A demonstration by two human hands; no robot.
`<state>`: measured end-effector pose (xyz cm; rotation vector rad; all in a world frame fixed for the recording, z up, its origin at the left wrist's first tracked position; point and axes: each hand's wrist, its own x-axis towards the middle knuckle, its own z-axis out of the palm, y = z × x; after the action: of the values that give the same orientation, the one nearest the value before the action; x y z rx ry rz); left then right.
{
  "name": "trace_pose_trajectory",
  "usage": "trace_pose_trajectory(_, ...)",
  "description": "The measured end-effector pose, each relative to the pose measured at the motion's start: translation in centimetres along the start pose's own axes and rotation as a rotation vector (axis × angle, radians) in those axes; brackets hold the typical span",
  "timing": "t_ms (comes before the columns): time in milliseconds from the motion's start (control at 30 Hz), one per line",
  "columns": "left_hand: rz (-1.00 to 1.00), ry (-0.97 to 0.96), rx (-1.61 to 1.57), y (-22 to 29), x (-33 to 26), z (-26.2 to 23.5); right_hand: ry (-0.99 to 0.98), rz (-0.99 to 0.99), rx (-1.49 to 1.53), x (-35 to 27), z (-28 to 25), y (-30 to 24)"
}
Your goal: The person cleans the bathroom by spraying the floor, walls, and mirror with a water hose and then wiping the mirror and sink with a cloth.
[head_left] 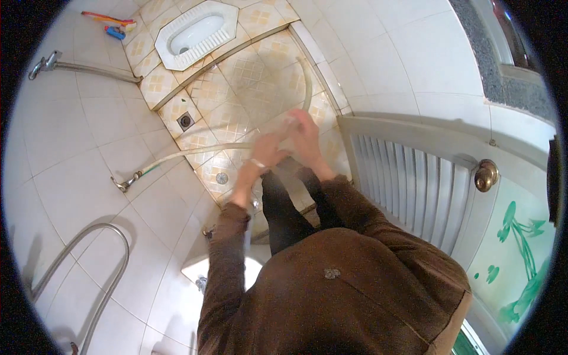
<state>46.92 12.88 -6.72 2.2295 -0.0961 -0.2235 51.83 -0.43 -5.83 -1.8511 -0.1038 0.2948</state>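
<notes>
Over the tiled floor, my left hand (269, 149) and my right hand (305, 136) are close together, both smeared by motion. Their fingers are too blurred to show whether they are open or closed. A pale, blurred patch shows between them, and I cannot make out what it is. From a metal tap (124, 182) low on the left wall, a pale hose (204, 148) runs to the right and disappears behind my left hand. Beyond my right hand, a stretch of similar hose curves away along the floor. Whether either hand touches the hose is hidden.
A white squat toilet (198, 35) is set in a raised step at the back. Floor drains, one a square drain (185, 121), lie at the left. A slatted door (408, 177) with a brass knob (486, 176) stands at the right. A metal shower hose (121, 260) hangs at the left.
</notes>
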Motion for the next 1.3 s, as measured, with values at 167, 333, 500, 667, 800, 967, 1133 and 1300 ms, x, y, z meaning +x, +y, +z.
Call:
trace_pose_trajectory(167, -0.104, 0.247, 0.119, 1.4, 1.3, 3.4, 0.295, -0.127, -0.011, 3.2, -0.3, 2.1)
trace_pose_trajectory(333, -0.091, 0.366, -0.061, 1.7, -0.4, 1.7, 0.168, 0.313, 0.87, 8.2, -3.7, 6.9)
trace_pose_trajectory(500, 0.001, 0.257, -0.079, 2.1, -1.9, -0.9, 0.182, 0.436, 0.96, 9.1, -4.8, 2.2)
trace_pose_trajectory(667, 0.034, 0.178, -0.142, 4.2, -2.6, -2.9, 0.296, 0.343, 0.981, 10.4, -8.5, 1.1)
trace_pose_trajectory(800, 0.084, 0.117, -0.135, 4.1, -4.1, -3.4, 0.465, 0.192, 1.027, 11.4, -13.9, 0.8)
trace_pose_trajectory(967, 0.169, 0.098, -0.062, 4.4, -4.9, -1.7, 0.456, 0.029, 0.851, 9.6, -16.1, -1.5)
trace_pose_trajectory(1133, 0.035, 0.038, 0.091, 4.3, -5.7, -0.8, 0.296, 0.064, 0.517, 10.0, -16.4, -3.2)
trace_pose_trajectory(1300, -0.023, 0.167, 0.044, 5.0, -5.5, -1.1, 0.287, 0.04, 0.489, 13.1, -13.8, -4.2)
